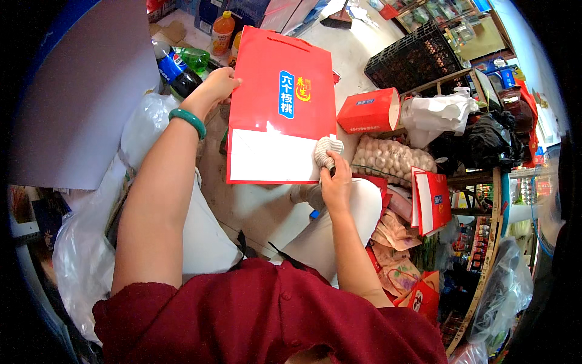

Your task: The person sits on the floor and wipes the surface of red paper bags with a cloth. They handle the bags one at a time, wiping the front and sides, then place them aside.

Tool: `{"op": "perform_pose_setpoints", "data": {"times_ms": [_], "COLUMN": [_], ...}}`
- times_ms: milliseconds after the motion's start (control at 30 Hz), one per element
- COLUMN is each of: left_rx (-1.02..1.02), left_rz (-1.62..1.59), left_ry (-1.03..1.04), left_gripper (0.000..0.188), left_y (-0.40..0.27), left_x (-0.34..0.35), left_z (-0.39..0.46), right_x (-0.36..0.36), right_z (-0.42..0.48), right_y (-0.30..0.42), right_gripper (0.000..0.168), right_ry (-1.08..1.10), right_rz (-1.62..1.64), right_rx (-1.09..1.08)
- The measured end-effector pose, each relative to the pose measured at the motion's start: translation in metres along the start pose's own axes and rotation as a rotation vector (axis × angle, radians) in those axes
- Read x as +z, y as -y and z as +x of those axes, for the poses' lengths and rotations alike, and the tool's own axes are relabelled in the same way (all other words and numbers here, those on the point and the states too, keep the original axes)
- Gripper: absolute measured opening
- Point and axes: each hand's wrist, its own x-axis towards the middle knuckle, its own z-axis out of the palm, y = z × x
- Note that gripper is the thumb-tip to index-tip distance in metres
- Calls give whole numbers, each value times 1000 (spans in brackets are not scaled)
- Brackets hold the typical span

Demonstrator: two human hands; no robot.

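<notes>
My left hand grips the left edge of a red paper gift bag, which is held up flat in front of me. The bag has a rope handle at its top, printed writing on its face and a white panel across its lower part. My right hand holds a bunched, ribbed off-white cloth against the lower right corner of that panel. The fingertips lie on the cloth. A green bangle circles my left wrist.
A Pepsi bottle and an orange drink bottle stand upper left. To the right are a red carton, a net sack of garlic, folded red bags and a black plastic crate. Clear plastic wrapping hangs at left.
</notes>
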Motion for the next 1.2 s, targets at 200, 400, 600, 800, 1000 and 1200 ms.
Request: {"op": "perform_pose_setpoints", "data": {"times_ms": [200,400,600,800,1000,1200], "left_rx": [53,208,193,185,240,310], "left_rz": [-281,-475,-457,-358,-445,-620], "left_ry": [11,-67,-80,-157,-130,-163], "left_gripper": [16,19,15,14,13,16], "left_y": [-27,-26,-26,-29,-13,-25], "left_x": [-9,-25,-26,-12,-20,-19], "left_z": [-15,-6,-5,-7,5,-3], "right_x": [-2,-4,-7,7,23,-1], "right_z": [14,24,35,32,22,36], "right_y": [-17,-22,9,98,114,-3], "right_gripper": [36,34,36,52,50,39], "right_ry": [-89,-153,-176,67,202,-55], "right_rz": [40,153,239,257,127,211], "right_rx": [44,111,1,-336,-545,69]}}
